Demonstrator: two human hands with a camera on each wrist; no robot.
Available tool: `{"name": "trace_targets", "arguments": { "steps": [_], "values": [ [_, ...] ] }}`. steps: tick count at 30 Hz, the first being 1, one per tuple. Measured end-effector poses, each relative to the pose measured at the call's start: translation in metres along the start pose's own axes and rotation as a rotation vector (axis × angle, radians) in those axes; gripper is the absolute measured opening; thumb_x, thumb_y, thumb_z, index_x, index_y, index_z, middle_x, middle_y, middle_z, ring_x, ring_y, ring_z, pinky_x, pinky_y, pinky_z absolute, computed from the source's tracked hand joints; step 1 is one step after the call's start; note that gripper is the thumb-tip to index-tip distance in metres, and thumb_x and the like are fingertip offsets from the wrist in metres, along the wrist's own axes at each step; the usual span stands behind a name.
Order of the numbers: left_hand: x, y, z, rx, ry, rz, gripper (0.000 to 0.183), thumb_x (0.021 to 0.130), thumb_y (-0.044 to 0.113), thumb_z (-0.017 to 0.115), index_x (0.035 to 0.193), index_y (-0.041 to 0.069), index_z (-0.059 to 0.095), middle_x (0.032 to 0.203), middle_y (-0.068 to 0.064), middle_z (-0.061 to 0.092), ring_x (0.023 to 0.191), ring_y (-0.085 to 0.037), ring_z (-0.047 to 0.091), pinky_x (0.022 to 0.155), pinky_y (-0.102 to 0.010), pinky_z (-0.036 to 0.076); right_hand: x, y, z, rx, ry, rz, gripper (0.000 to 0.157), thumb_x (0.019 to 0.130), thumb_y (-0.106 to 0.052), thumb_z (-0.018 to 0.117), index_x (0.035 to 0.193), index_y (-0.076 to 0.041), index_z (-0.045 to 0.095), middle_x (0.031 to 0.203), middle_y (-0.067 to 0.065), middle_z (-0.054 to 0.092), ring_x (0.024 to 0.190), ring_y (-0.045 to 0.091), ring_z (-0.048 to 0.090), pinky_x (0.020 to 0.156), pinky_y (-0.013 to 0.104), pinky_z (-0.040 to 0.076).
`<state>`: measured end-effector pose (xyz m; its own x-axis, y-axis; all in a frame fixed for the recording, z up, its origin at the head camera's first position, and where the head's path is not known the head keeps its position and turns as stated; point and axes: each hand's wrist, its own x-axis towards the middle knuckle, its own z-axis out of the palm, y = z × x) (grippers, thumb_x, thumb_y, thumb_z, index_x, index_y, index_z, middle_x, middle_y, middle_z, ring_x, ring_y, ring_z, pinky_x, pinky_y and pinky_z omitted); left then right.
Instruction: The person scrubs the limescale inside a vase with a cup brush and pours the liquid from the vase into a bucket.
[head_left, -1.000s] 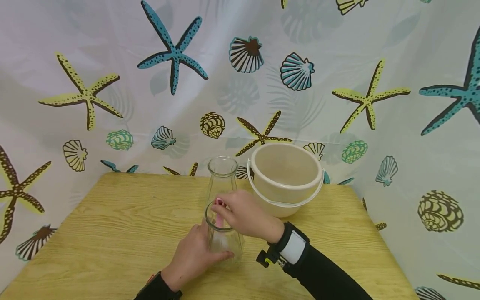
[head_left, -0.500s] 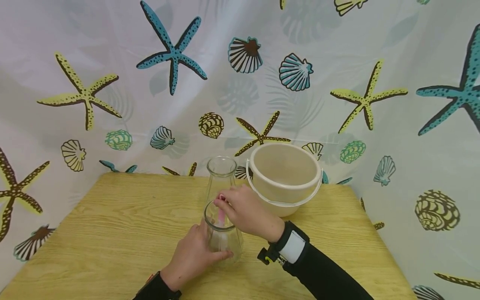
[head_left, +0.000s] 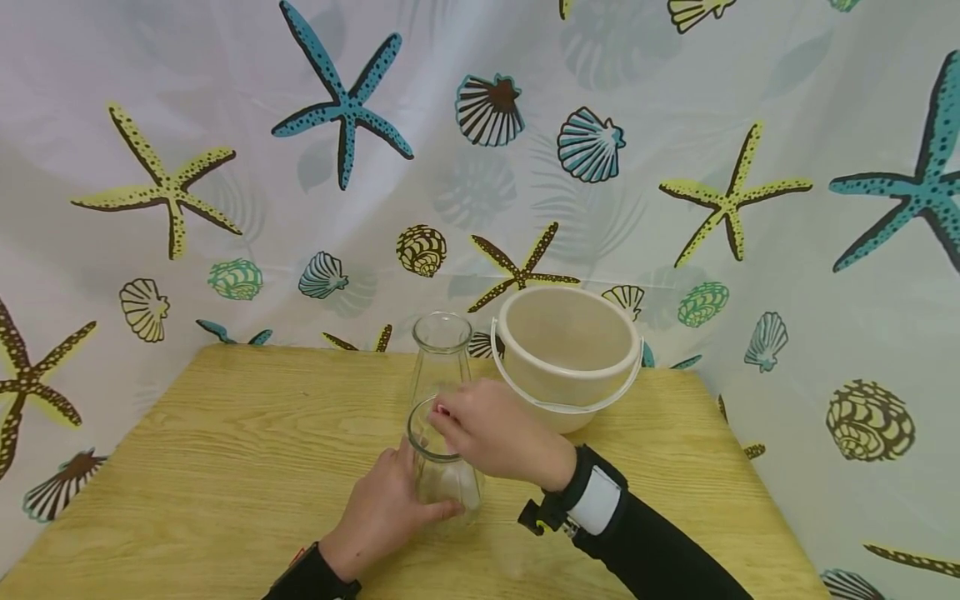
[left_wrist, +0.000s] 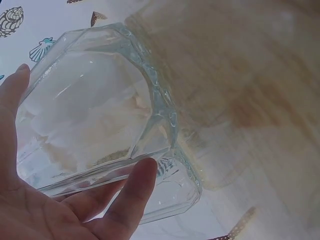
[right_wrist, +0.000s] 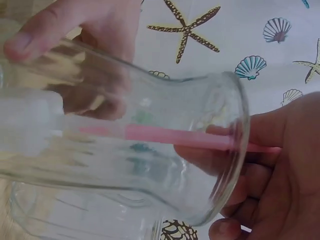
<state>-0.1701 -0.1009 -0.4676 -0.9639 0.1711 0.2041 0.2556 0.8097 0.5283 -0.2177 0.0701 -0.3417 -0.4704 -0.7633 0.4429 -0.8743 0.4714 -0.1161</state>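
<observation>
A clear glass carafe [head_left: 442, 482] stands on the table in the head view. My left hand [head_left: 386, 504] grips its lower body, thumb on the near side; the left wrist view shows the faceted glass base [left_wrist: 159, 107] with something white inside. My right hand [head_left: 502, 433] is at the carafe's mouth, holding the pink handle of a bottle brush [right_wrist: 170, 136]. In the right wrist view, the brush's white sponge-like head [right_wrist: 30, 122] sits inside the carafe. The fingers hide part of the handle at the rim.
Directly behind the held carafe stands a second clear glass carafe [head_left: 439, 362]. A cream bucket [head_left: 562, 381] with a white handle is at the back right of the wood-grain table [head_left: 262, 433]. A curtain [head_left: 465, 200] with starfish and shells hangs behind.
My right hand has shifted slightly at the carafe's mouth, and less of the pink handle shows in the head view. My left hand keeps its grip on the carafe.
</observation>
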Motion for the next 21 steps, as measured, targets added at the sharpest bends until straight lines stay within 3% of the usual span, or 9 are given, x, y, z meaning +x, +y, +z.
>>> {"name": "trace_targets", "arguments": {
  "steps": [10, 17, 21],
  "values": [
    [0.0, -0.001, -0.001, -0.046, 0.008, -0.013, 0.112, 0.062, 0.072, 0.071, 0.148, 0.023, 0.019, 0.109, -0.011, 0.057, 0.097, -0.02, 0.053, 0.071, -0.045, 0.05, 0.001, -0.011, -0.002, 0.166, -0.02, -0.048, 0.017, 0.096, -0.017, 0.056, 0.08, -0.016, 0.063, 0.064, -0.01, 0.051, 0.057, 0.0, 0.043, 0.051, 0.017, 0.038],
    [-0.001, 0.0, -0.002, -0.037, -0.002, -0.02, 0.119, 0.062, 0.072, 0.071, 0.151, 0.018, 0.013, 0.11, -0.013, 0.057, 0.096, -0.021, 0.054, 0.07, -0.045, 0.051, 0.004, -0.007, 0.006, 0.198, 0.019, -0.03, 0.017, 0.097, -0.017, 0.056, 0.084, -0.014, 0.066, 0.066, -0.012, 0.054, 0.058, -0.003, 0.045, 0.052, 0.017, 0.04],
    [-0.001, 0.0, -0.001, -0.045, 0.001, -0.029, 0.117, 0.061, 0.071, 0.072, 0.148, 0.013, 0.02, 0.108, -0.012, 0.058, 0.094, -0.02, 0.054, 0.069, -0.044, 0.051, 0.006, -0.003, 0.011, 0.157, 0.074, -0.014, 0.018, 0.096, -0.014, 0.058, 0.081, -0.012, 0.066, 0.062, -0.011, 0.053, 0.056, 0.0, 0.045, 0.052, 0.02, 0.039]
  ]
}}
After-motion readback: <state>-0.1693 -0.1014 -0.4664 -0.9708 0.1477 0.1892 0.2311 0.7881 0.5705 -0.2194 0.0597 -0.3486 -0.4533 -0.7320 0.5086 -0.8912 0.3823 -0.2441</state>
